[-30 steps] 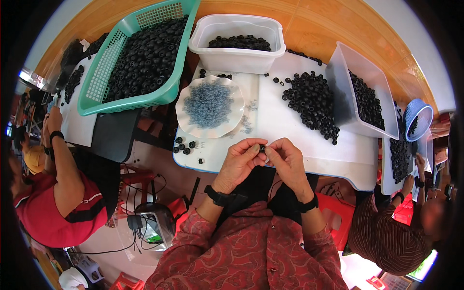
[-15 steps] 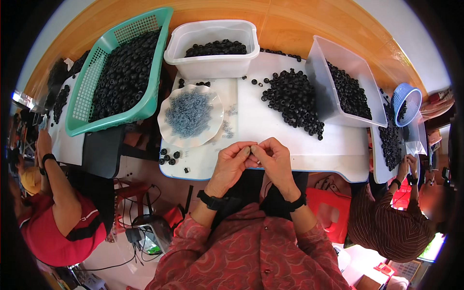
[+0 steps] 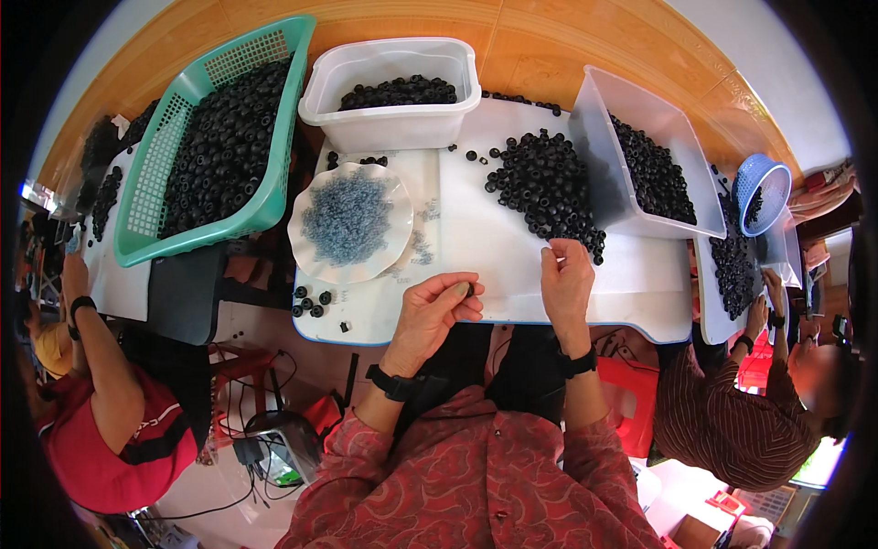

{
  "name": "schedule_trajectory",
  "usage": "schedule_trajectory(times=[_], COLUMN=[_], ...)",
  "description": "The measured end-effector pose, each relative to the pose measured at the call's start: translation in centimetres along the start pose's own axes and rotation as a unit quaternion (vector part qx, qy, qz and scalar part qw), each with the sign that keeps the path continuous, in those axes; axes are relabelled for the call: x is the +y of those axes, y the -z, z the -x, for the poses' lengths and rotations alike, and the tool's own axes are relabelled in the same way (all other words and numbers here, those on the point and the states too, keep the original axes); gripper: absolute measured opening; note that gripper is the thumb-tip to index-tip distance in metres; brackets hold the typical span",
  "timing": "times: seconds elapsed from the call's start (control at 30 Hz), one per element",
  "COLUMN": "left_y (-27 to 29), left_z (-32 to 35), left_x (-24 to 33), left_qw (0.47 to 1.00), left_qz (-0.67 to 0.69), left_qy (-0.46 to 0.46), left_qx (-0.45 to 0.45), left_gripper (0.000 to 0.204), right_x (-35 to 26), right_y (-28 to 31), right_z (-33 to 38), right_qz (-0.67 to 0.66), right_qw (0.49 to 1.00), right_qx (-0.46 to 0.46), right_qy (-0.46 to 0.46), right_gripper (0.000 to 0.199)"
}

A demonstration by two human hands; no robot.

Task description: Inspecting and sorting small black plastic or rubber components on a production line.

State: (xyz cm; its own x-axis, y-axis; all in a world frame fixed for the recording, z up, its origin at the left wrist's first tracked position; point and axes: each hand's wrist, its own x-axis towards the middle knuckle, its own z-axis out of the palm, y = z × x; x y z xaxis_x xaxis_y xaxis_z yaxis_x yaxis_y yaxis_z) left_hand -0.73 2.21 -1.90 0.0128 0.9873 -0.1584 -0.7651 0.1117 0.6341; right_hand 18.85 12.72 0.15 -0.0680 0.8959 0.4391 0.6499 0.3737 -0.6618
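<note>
Near the front edge of the white table [image 3: 512, 306], my left hand [image 3: 433, 316] is closed, pinching a small black part [image 3: 470, 289] between thumb and fingertips. My right hand [image 3: 569, 279] has its fingers bent together at the near edge of a heap of black ring-shaped parts [image 3: 540, 183]. Whether anything is in those fingers is hidden. Left of the heap, a white plate with a wavy rim [image 3: 302, 240] bears many small clear bluish pieces [image 3: 350, 218]. A few black parts [image 3: 315, 298] lie loose below the plate.
Along the back stand a green basket [image 3: 137, 212], a white tub [image 3: 389, 125] and a translucent bin [image 3: 631, 206], all holding black parts. One person [image 3: 119, 421] sits at left, another [image 3: 732, 416] at right near a blue basket [image 3: 773, 188]. A red stool [image 3: 631, 403] is under the table.
My hands were together over the table's front edge. The right hand has moved away, right and forward to the heap, while the left stays with the black part. The view has shifted slightly.
</note>
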Motion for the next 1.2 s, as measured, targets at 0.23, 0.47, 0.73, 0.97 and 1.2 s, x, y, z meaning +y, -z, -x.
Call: schedule_trajectory(times=[0.23,0.47,0.73,0.97,1.2], left_y=[-0.1,-0.2,-0.1,-0.1,-0.1], left_z=[0.0,0.0,-0.1,-0.1,0.0], left_x=[0.2,0.2,0.2,0.2,0.1], left_qw=[1.000,1.000,1.000,1.000,1.000], left_qz=[-0.002,-0.006,-0.003,-0.002,-0.012], left_qy=[0.002,-0.003,-0.005,-0.001,0.000], left_qx=[-0.005,-0.005,-0.009,-0.008,-0.006], left_gripper=[0.025,0.025,0.025,0.025,0.024], right_x=[0.9,1.1,1.2,0.6,-2.6], right_y=[0.1,0.4,0.1,0.3,1.2], right_z=[-0.9,-0.4,-0.8,-0.2,1.7], right_qz=[0.076,0.033,0.054,0.057,-0.094], right_qw=[0.996,0.997,0.997,0.996,0.984], right_qx=[-0.033,-0.048,-0.028,-0.057,-0.088], right_qy=[-0.020,-0.040,-0.044,-0.029,-0.126], right_gripper=[0.020,0.021,0.018,0.020,0.018])
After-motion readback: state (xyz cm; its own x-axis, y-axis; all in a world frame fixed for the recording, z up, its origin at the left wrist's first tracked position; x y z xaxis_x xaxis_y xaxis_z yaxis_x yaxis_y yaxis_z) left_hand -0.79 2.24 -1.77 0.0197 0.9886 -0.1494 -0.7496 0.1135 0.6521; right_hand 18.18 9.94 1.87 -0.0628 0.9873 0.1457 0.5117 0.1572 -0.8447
